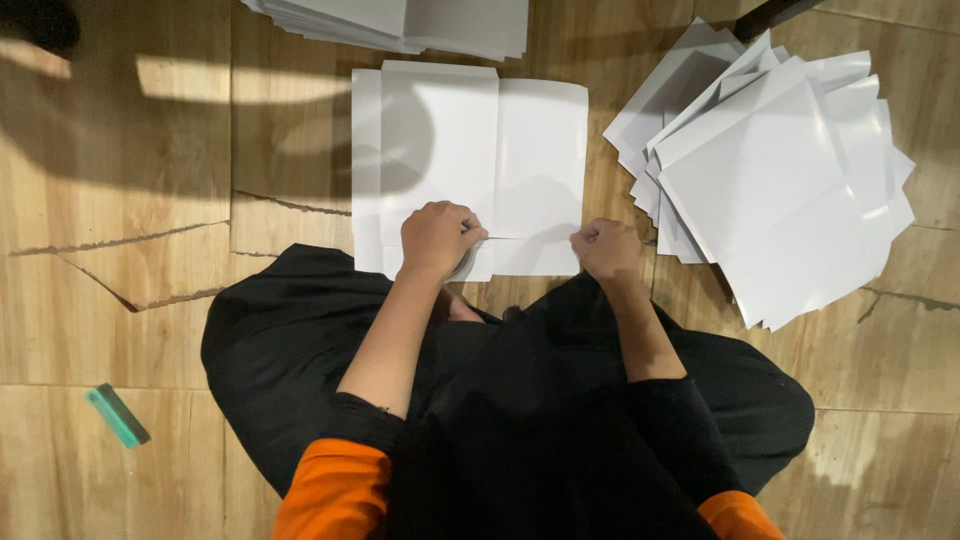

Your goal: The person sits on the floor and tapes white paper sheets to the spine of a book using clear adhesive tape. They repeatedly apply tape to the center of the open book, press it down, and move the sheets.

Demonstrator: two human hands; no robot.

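A flat white card sheet (500, 160), creased into panels, lies on the wooden floor in front of me. My left hand (436, 238) is closed on its near edge at the left, folding up a narrow bottom flap. My right hand (606, 250) is closed on the same near edge at the right. The flap's fold line runs between the two hands. My black-clothed legs hide whatever is below the sheet's near edge.
A fanned pile of white sheets (790, 170) lies to the right. Another white stack (400, 22) sits at the top edge. A small teal block (117, 414) rests on the floor at lower left. Cracks run across the floor tiles.
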